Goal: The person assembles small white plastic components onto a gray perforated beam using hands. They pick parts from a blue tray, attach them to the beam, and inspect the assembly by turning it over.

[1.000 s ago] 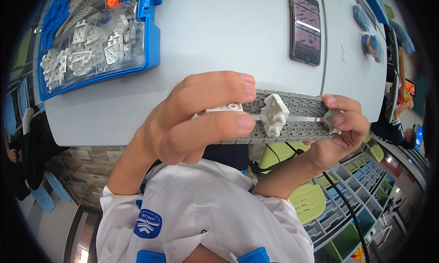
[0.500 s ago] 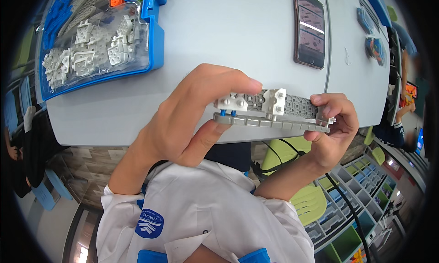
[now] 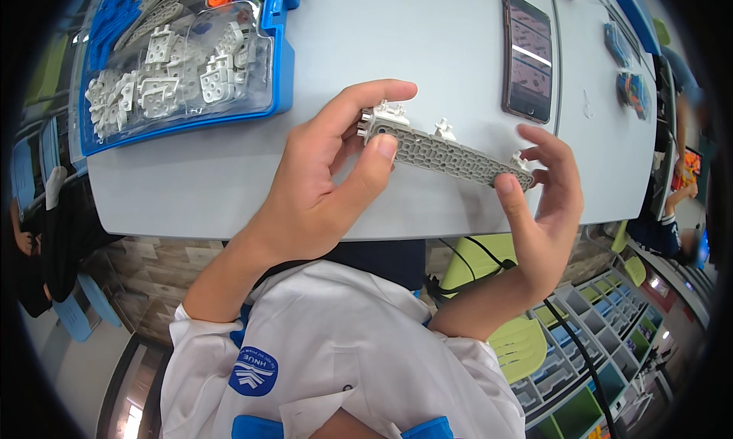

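Observation:
Between my two hands, above the near edge of the table, I hold a grey building-brick assembly (image 3: 450, 158). Its long studded grey plate faces me, and white connector blocks (image 3: 444, 129) stick up behind its upper edge. My left hand (image 3: 324, 164) grips the left end, thumb pressed on the plate's face and index finger stretched over the white block there. At the other end, my right hand (image 3: 546, 195) has its thumb on the plate's lower corner and its fingers curled behind. The far side of the assembly is hidden.
At the far left stands a blue tray (image 3: 284, 72) with a clear bin of white connector pieces (image 3: 160, 95) and coloured parts. A smartphone (image 3: 527, 57) lies on the table (image 3: 397, 34) at the right. A green chair (image 3: 515, 347) and a storage rack (image 3: 595, 340) are beyond my right arm.
Both hands have tilted the assembly, so the grey plate now faces me and the white blocks point away. Its left end has risen. My right fingers have lifted and spread somewhat.

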Demonstrator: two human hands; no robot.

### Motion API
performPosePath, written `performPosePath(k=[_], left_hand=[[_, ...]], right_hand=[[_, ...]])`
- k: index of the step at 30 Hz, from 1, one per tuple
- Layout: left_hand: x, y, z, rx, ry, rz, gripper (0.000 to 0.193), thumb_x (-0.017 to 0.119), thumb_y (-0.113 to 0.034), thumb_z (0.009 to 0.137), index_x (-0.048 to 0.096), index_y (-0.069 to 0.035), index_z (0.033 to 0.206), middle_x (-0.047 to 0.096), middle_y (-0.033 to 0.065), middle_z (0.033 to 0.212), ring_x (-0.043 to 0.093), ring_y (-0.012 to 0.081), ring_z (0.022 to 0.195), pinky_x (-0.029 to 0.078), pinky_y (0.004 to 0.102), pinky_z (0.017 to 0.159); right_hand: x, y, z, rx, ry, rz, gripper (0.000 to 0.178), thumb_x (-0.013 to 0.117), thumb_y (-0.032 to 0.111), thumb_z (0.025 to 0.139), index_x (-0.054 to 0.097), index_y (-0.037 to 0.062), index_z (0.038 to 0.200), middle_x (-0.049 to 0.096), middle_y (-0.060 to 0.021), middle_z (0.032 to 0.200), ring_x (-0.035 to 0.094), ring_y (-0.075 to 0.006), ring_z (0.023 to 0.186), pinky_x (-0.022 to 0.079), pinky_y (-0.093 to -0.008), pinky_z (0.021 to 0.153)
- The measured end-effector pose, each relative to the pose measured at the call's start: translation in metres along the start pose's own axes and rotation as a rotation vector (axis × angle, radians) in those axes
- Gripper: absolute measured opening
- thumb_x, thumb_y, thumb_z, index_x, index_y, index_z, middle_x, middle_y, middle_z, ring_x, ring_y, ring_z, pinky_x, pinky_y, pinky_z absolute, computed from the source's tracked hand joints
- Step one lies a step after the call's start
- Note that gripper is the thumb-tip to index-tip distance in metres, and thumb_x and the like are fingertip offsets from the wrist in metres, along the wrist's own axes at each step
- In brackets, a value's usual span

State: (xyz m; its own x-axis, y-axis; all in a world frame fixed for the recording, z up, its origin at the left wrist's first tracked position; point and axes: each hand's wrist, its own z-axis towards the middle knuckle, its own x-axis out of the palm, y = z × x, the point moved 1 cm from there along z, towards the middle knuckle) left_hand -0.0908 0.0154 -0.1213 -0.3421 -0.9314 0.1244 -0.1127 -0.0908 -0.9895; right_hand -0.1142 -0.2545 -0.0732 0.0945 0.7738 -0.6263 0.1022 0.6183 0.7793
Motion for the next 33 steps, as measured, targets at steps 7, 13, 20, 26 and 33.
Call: performPosePath(k=[7,13,20,26,33], left_hand=[[0.003,0.001,0.000,-0.070,-0.004,-0.104,0.046,0.060,-0.015,0.115,0.059,0.004,0.157,0.070,0.0053,0.121,0.060,0.0062,0.105,0.053,0.0257,0.090],[0.003,0.001,0.000,-0.090,-0.034,-0.132,0.042,0.063,-0.014,0.114,0.063,0.004,0.152,0.069,0.0025,0.109,0.059,0.0050,0.096,0.052,0.0255,0.085],[-0.003,0.000,-0.003,-0.118,0.042,0.020,0.048,0.058,-0.019,0.118,0.059,0.002,0.161,0.072,0.0078,0.142,0.067,0.0089,0.116,0.058,0.0289,0.095],[-0.003,0.002,0.000,-0.113,0.060,-0.030,0.050,0.058,-0.018,0.118,0.056,0.004,0.163,0.073,0.0104,0.135,0.068,0.0119,0.118,0.058,0.0317,0.099],[-0.007,0.000,0.000,-0.120,0.082,-0.019,0.051,0.058,-0.018,0.119,0.055,0.005,0.164,0.074,0.0107,0.135,0.069,0.0131,0.120,0.058,0.0327,0.103]], right_hand=[[0.026,0.036,-0.009,-0.392,0.003,-0.165,0.059,0.102,0.016,0.070,0.082,0.0035,0.125,0.081,-0.0155,0.133,0.075,-0.0293,0.121,0.054,-0.0391,0.100],[0.047,0.026,-0.003,-0.373,0.055,-0.095,0.046,0.101,0.010,0.071,0.085,0.0043,0.114,0.086,-0.0096,0.110,0.077,-0.0264,0.102,0.057,-0.0371,0.093],[0.055,0.015,-0.003,-0.338,0.037,-0.016,0.040,0.100,0.017,0.075,0.085,0.0087,0.111,0.085,-0.0065,0.105,0.080,-0.0242,0.095,0.051,-0.0359,0.091],[0.060,0.010,-0.004,-0.356,0.000,0.007,0.041,0.100,0.018,0.074,0.086,0.0094,0.112,0.085,-0.0075,0.107,0.078,-0.0240,0.091,0.048,-0.0353,0.082],[0.059,0.012,-0.003,-0.395,-0.008,-0.049,0.040,0.099,0.018,0.076,0.086,0.0099,0.113,0.085,-0.0068,0.107,0.078,-0.0229,0.089,0.045,-0.0353,0.077]])
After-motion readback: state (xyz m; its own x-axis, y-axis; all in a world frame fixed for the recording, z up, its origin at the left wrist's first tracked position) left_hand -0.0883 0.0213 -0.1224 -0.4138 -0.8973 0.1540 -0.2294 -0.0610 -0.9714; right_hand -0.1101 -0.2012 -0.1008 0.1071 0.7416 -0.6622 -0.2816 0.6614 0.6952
